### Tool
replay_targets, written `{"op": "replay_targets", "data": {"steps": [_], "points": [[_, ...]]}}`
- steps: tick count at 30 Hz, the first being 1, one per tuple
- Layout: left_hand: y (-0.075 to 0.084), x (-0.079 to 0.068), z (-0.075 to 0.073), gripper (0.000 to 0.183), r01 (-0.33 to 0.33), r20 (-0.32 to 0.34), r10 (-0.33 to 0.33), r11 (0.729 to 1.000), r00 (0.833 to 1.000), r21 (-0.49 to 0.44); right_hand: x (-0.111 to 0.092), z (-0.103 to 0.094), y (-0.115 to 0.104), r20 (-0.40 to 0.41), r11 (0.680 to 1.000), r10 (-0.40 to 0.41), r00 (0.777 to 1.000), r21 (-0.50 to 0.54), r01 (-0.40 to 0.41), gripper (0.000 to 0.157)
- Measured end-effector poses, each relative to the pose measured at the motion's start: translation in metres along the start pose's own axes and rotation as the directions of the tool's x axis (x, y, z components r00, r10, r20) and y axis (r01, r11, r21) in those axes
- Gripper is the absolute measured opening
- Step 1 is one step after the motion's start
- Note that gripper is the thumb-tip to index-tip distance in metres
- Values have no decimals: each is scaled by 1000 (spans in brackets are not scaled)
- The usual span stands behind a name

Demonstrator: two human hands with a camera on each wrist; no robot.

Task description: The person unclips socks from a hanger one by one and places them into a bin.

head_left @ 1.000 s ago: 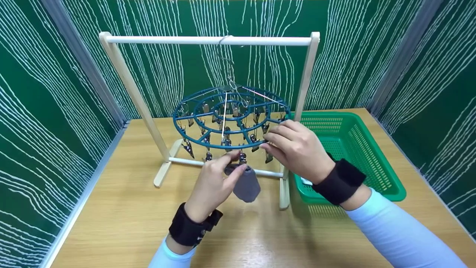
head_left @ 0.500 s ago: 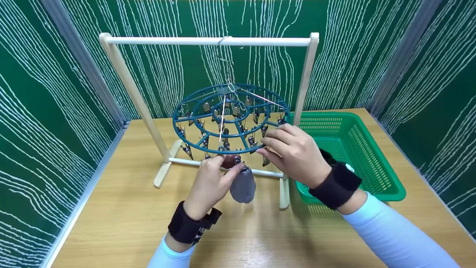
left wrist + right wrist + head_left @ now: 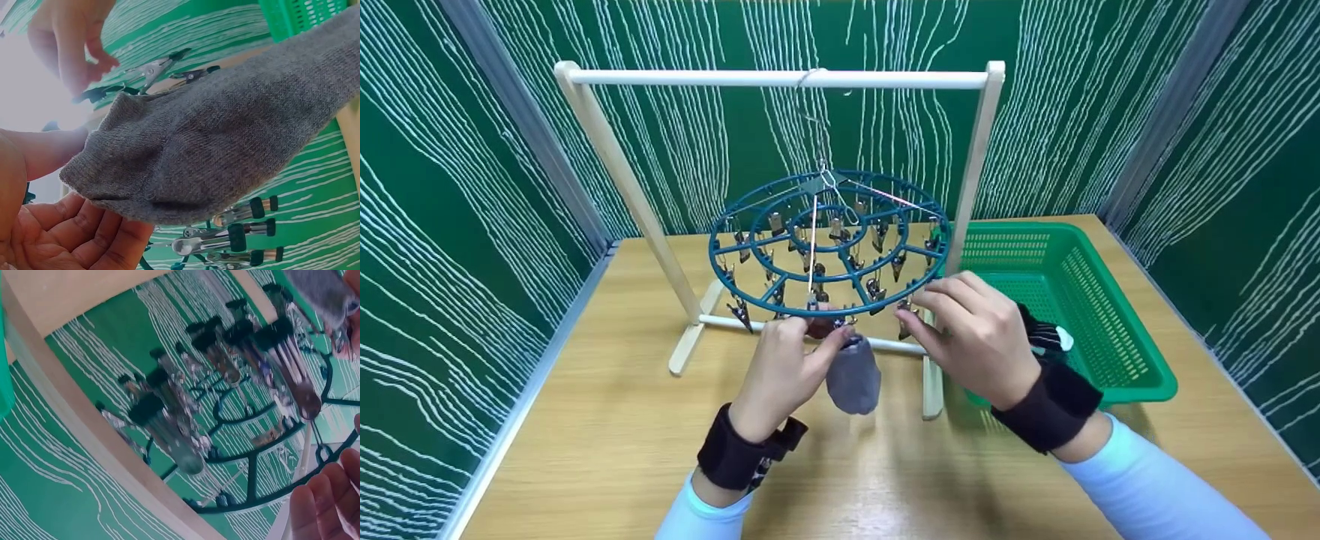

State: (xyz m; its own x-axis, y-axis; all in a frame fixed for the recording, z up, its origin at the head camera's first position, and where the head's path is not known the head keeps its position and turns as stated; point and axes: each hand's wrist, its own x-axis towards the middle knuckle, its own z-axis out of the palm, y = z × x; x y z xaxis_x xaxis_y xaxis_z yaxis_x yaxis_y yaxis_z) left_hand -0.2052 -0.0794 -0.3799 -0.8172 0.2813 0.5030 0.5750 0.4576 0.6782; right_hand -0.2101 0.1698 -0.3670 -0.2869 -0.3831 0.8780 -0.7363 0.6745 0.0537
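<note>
A small grey sock [image 3: 853,379] hangs below the near rim of a round blue clip hanger [image 3: 787,309]. My left hand [image 3: 787,367] holds the sock at its cuff, thumb in front. The left wrist view shows the sock [image 3: 214,135] large, its cuff between thumb and fingers. A metal clip sits close above the cuff; I cannot tell whether it bites the cloth. My right hand [image 3: 982,330] is at the rim's right side, next to a hanging clip [image 3: 905,324]. In the right wrist view its fingers [image 3: 332,500] are apart from the clips.
The hanger hooks over the white bar [image 3: 697,78] of a wooden stand [image 3: 622,172]. Several metal clips dangle from its rings. A green basket [image 3: 1162,382] stands on the table at right, with dark striped socks [image 3: 1046,337] inside, partly behind my right hand.
My right hand has come off the hanger's rim and shifted slightly down and right. The near rim hangs a little lower. My left hand stays at the sock's cuff.
</note>
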Motion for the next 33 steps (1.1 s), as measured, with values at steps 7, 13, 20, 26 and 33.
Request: {"op": "replay_targets", "data": {"steps": [7, 13, 20, 26, 33], "points": [[0, 1, 0, 24, 5, 10, -5, 1000, 1000, -4, -20, 10, -6, 80, 1000, 8, 997, -1, -8, 23], [-1, 0, 0, 25, 17, 10, -16, 1000, 1000, -8, -36, 24, -15, 223, 993, 106, 969, 35, -117, 32], [0, 0, 0, 24, 39, 16, -39, 999, 999, -14, -43, 38, -25, 498, 902, 335, 800, 76, -424, 48], [-2, -1, 1, 26, 36, 11, -35, 999, 999, -38, -49, 52, -23, 587, 828, 367, 721, 148, -541, 47], [-3, -1, 1, 25, 51, 20, -50, 997, 999, -53, -58, 64, -15, 634, 691, 372, 678, 299, -658, 19]]}}
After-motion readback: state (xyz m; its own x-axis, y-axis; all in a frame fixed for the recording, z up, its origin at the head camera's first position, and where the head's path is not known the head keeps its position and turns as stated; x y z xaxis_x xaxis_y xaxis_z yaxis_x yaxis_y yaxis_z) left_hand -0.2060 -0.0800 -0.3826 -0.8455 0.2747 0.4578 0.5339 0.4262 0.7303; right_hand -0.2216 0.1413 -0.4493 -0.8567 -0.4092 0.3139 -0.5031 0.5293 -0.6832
